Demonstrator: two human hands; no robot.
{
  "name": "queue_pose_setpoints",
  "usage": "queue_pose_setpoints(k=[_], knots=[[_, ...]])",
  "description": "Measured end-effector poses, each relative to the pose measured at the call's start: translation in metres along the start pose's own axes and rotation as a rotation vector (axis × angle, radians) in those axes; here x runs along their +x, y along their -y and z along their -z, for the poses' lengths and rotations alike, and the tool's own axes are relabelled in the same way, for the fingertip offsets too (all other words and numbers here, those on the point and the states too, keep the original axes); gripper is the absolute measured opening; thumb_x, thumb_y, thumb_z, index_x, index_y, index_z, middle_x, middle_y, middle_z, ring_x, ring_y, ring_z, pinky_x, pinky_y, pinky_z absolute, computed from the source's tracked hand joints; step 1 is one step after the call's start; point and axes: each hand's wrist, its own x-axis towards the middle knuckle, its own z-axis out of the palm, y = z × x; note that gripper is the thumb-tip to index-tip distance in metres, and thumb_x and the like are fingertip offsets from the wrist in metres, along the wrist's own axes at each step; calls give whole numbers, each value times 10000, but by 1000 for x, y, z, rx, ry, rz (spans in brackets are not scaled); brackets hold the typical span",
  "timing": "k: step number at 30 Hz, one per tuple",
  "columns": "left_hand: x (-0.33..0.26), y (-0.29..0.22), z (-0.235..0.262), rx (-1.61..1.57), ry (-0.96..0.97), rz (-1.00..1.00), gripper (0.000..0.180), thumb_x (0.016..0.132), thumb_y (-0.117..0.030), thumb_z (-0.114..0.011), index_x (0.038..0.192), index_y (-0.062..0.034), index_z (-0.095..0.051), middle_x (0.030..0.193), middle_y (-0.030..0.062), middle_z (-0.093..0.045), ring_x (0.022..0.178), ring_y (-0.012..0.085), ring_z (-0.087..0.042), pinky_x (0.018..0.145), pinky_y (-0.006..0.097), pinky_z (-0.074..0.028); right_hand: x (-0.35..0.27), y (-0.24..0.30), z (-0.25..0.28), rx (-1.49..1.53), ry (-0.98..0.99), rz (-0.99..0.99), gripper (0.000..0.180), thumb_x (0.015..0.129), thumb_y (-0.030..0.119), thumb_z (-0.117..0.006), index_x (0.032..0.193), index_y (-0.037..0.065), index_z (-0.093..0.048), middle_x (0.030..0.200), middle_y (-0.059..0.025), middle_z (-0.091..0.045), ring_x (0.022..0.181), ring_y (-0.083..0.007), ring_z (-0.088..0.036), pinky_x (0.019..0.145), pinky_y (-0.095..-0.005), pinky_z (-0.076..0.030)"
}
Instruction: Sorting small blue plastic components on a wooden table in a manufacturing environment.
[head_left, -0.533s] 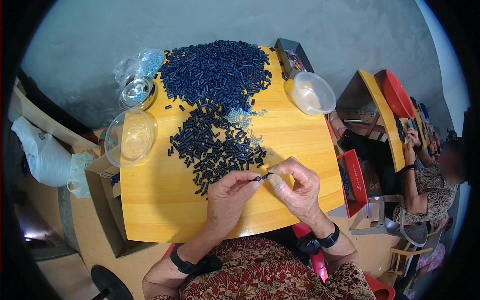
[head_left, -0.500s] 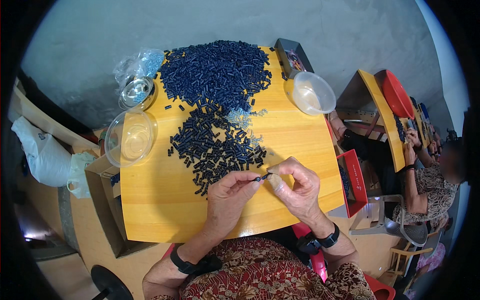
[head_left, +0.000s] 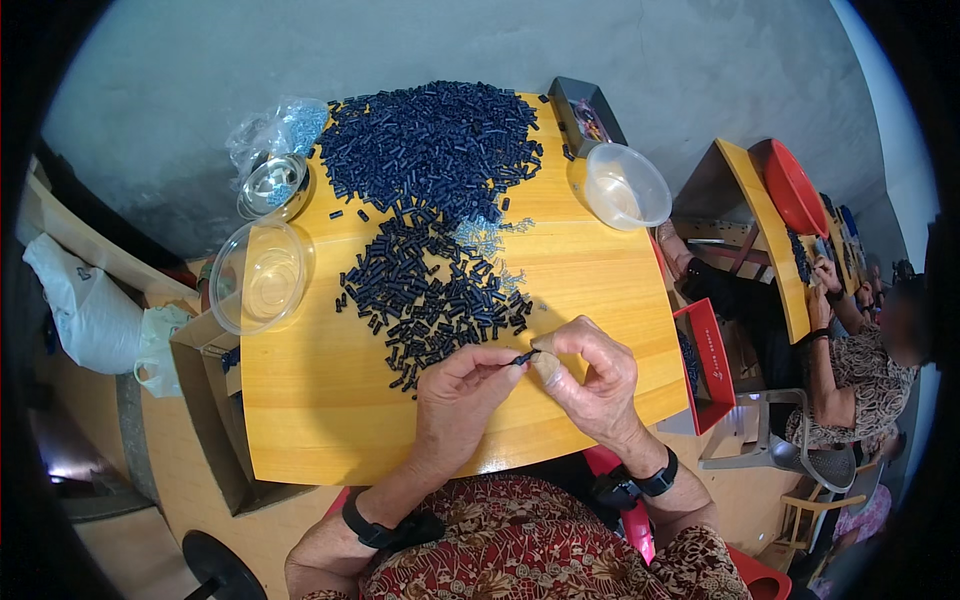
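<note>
Near the front of the wooden table, my left hand pinches a small dark tube-shaped piece between thumb and fingertips. My right hand is closed in a pinch at the other end of this piece, and a tan wrap covers a fingertip there. The fingers partly hide the piece, so whether it is one part or two joined cannot be told. Just beyond my hands lies a loose heap of short black tubes. Small pale, shiny pieces are scattered at its right side.
A larger heap of dark blue tubes covers the far table. Clear plastic tubs stand at the left, another tub at the right beside a grey tray. A red crate sits right of the table. Another person works farther right.
My fingertips have drawn slightly closer together, and the dark piece between them has turned a little. The heaps and tubs have stayed put.
</note>
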Motion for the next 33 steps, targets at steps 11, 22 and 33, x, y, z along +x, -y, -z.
queue_pose_setpoints(k=[11, 22, 33], knots=[[-1, 1, 2, 13, 5, -2, 134, 913, 14, -652, 1047, 19, -663, 1024, 53, -687, 964, 96, -632, 895, 242, -499, 1, -2, 1, -96, 18, 116, 121, 775, -19, -693, 885, -2, -643, 840, -115, -678, 775, -258, -647, 706, -352, -513], [-3, 5, 2, 94, -23, 4, 143, 903, 19, -664, 1045, 8, -671, 1020, 31, -684, 939, 74, -618, 858, 221, -497, 6, 4, 6, -294, 81, 298, 161, 724, -33, -717, 860, -3, -635, 793, -112, -647, 728, -266, -620, 655, -367, -512], [-7, 16, 8, 392, -67, -18, 159, 910, 16, -658, 1068, 34, -674, 988, 24, -694, 879, 61, -619, 791, 212, -509, -9, -2, -10, -280, 65, 260, 150, 718, -44, -710, 812, 22, -614, 757, -93, -609, 703, -266, -596, 638, -363, -479]])
